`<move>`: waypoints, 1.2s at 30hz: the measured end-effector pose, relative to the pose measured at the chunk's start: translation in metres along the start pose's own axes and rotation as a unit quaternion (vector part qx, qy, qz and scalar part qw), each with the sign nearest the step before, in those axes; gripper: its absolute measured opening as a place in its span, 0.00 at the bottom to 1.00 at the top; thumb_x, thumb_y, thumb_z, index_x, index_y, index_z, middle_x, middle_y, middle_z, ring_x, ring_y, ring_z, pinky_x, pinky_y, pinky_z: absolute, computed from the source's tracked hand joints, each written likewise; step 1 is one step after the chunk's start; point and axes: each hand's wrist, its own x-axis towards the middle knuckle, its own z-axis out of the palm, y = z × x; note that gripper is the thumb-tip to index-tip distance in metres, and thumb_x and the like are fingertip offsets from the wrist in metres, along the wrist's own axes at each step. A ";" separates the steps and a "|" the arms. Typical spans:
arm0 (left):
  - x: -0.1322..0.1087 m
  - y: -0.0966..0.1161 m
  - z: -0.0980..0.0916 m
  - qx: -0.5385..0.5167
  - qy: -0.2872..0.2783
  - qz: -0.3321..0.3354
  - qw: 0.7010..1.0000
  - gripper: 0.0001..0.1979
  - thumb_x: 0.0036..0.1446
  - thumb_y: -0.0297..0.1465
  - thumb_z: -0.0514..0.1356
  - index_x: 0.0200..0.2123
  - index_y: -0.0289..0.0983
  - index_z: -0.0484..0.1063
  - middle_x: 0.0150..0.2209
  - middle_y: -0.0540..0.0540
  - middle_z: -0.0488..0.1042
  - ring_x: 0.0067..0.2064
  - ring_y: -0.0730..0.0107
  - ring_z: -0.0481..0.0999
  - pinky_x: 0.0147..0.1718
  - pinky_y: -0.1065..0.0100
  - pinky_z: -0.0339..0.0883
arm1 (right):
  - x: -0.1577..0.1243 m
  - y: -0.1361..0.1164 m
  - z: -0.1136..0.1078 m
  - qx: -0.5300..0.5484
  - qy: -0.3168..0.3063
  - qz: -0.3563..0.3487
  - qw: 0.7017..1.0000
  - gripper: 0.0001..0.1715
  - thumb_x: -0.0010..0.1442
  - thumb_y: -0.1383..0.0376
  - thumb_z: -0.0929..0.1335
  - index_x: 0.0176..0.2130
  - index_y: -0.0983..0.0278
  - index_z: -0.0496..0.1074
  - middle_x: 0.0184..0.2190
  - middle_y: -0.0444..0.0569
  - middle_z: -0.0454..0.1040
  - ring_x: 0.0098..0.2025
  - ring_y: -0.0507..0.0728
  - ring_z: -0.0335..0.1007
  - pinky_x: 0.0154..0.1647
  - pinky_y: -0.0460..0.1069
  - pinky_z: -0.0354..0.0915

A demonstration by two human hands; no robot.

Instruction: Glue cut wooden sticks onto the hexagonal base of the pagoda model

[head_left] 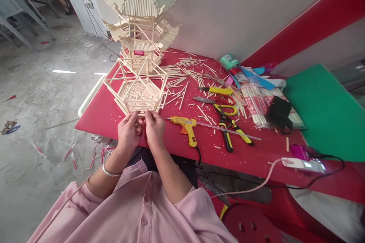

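A hexagonal frame of thin wooden sticks (138,89) lies on the red table (256,152) in front of me. Behind it stands a tall stick pagoda model (141,11) with tiered roofs. My left hand (128,131) and my right hand (154,127) are side by side at the frame's near edge, fingers curled and pinched on that edge. A silver bangle sits on my left wrist. Whether a loose stick is between the fingers is hidden.
A yellow glue gun (186,127) lies right of my hands, its cord running off the table's edge. Further right are scissors (221,102), yellow-handled pliers (232,131), a craft knife (218,91), scattered sticks, stick packets (259,102), a green sheet (325,110) and a power strip (302,163).
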 end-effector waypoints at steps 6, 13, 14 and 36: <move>0.001 0.002 0.001 0.012 0.002 -0.001 1.000 0.13 0.45 0.33 0.72 0.30 0.33 0.75 0.16 0.53 0.69 0.13 0.81 0.60 0.10 0.78 0.48 | 0.000 -0.005 0.000 0.012 -0.010 0.023 1.000 0.22 0.60 0.46 0.66 0.28 0.60 0.70 0.17 0.38 0.70 0.16 0.50 0.63 0.17 0.44 0.61; 0.000 0.001 0.004 0.023 0.019 0.003 1.000 0.13 0.44 0.33 0.72 0.27 0.33 0.74 0.16 0.53 0.69 0.12 0.82 0.59 0.10 0.78 0.47 | 0.004 0.004 0.000 -0.033 -0.015 0.005 0.999 0.24 0.62 0.45 0.65 0.32 0.61 0.73 0.20 0.41 0.74 0.23 0.51 0.71 0.22 0.44 0.64; 0.000 0.001 0.004 0.025 0.019 0.003 0.999 0.13 0.44 0.33 0.72 0.27 0.33 0.73 0.16 0.53 0.69 0.12 0.82 0.59 0.10 0.78 0.47 | 0.005 0.005 0.000 -0.036 -0.015 0.004 0.999 0.24 0.62 0.45 0.64 0.32 0.61 0.73 0.21 0.41 0.74 0.23 0.52 0.71 0.22 0.44 0.64; -0.001 0.000 0.003 0.029 0.016 0.004 0.999 0.12 0.45 0.34 0.71 0.28 0.34 0.74 0.17 0.54 0.69 0.13 0.81 0.60 0.12 0.77 0.49 | 0.003 0.002 -0.001 0.000 -0.018 0.003 1.000 0.22 0.59 0.45 0.66 0.28 0.59 0.71 0.19 0.39 0.71 0.21 0.51 0.66 0.23 0.44 0.62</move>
